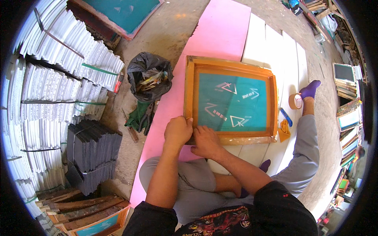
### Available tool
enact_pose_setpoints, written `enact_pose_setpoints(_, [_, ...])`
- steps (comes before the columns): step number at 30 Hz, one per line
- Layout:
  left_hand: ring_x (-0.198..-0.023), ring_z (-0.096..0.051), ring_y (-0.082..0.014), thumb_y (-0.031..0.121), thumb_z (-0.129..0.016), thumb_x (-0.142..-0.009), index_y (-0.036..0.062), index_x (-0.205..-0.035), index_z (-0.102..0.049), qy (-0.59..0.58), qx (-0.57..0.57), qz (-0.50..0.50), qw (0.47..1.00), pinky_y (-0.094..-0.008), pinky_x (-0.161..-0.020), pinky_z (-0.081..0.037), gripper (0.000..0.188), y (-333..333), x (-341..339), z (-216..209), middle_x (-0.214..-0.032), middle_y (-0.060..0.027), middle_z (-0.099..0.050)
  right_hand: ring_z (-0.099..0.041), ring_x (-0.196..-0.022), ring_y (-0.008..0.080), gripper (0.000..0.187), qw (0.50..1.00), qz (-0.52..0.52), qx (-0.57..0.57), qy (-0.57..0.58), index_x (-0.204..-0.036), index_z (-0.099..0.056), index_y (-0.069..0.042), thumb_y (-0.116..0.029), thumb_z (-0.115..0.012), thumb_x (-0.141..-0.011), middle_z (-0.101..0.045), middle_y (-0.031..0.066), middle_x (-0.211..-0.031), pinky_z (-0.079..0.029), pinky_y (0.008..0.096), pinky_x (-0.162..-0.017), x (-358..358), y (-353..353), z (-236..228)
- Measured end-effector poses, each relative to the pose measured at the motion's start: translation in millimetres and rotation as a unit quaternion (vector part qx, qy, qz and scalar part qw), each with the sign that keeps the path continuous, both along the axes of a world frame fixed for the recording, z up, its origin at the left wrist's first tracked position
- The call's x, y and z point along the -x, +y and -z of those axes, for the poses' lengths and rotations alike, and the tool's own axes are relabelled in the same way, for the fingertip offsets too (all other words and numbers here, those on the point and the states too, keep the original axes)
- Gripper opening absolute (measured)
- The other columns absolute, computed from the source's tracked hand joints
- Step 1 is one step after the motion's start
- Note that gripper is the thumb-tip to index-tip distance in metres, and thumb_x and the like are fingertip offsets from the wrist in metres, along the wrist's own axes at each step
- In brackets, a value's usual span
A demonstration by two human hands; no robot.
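A wooden screen printing frame [228, 140] lies tilted slightly in front of me. Its teal mesh [232, 103] carries pale triangle and arrow designs. My left hand [179, 131] is closed at the frame's near left corner, thumb along the inner side. Beside it, my right hand [206, 141] curls its fingers over the near rail, close to that corner. Both hands cover the corner, so anything small pinched there is hidden. Right of the frame are a roll of brown tape [295, 101], a blue cutter knife [286, 117] and a crumpled orange-yellow piece [284, 131].
Pink board [220, 23] and white boards [271, 43] lie under the frame. On the left stand a black bag of scraps [149, 76], a green cloth [138, 118], tied white stacks [51, 90] and a dark stack [94, 151]. More frames [346, 114] line the right side.
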State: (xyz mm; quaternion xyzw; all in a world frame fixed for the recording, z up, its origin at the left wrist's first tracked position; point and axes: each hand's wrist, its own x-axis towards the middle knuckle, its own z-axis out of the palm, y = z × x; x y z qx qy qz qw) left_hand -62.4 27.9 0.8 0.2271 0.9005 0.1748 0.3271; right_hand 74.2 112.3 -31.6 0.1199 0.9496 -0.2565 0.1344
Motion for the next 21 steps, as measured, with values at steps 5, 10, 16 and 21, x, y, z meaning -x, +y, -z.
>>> enact_pose_setpoints(5, [-0.097,-0.070,-0.0485,0.038,-0.058,-0.101,-0.0047,-0.099,-0.075,-0.020,0.004,-0.009,1.000,-0.0548,-0.088,-0.055,0.046,-1,5,1,-0.099,-0.0310,-0.072,-0.058,-0.110,0.0369,0.048,0.999,0.020,0.035,0.030,-0.103,-0.066,0.001,-0.031,-0.079,-0.070,-0.060,0.0176,-0.109,-0.050,0.0475,-0.093,-4,2,1])
enact_pose_setpoints(10, [-0.098,-0.070,-0.0481,0.039,-0.057,-0.102,-0.0047,-0.102,-0.075,-0.018,0.019,-0.004,1.000,-0.0548,-0.089,-0.055,0.047,0,6,-2,-0.100,-0.0303,-0.072,-0.057,-0.111,0.0377,0.047,0.998,0.032,-0.020,0.056,-0.106,-0.067,0.000,-0.030,-0.078,-0.071,-0.060,0.0177,-0.110,-0.053,0.0475,-0.092,-12,-13,4])
enact_pose_setpoints(16, [-0.099,-0.070,-0.0483,0.039,-0.058,-0.102,-0.0050,-0.101,-0.075,-0.009,0.017,-0.003,1.000,-0.0546,-0.090,-0.055,0.048,0,6,4,-0.101,-0.0318,-0.072,-0.057,-0.113,0.0378,0.049,0.995,0.066,0.047,0.052,-0.108,-0.068,0.001,-0.030,-0.078,-0.071,-0.060,0.0172,-0.112,-0.053,0.0472,-0.093,-23,2,4])
enact_pose_setpoints(21, [-0.099,-0.070,-0.0488,0.041,-0.060,-0.101,-0.0054,-0.103,-0.074,-0.014,0.023,-0.007,1.000,-0.0556,-0.088,-0.055,0.049,1,7,-2,-0.102,-0.0320,-0.072,-0.058,-0.113,0.0372,0.049,0.992,0.044,0.061,0.104,-0.110,-0.068,0.000,-0.030,-0.078,-0.072,-0.061,0.0163,-0.113,-0.052,0.0467,-0.096,-26,-4,4])
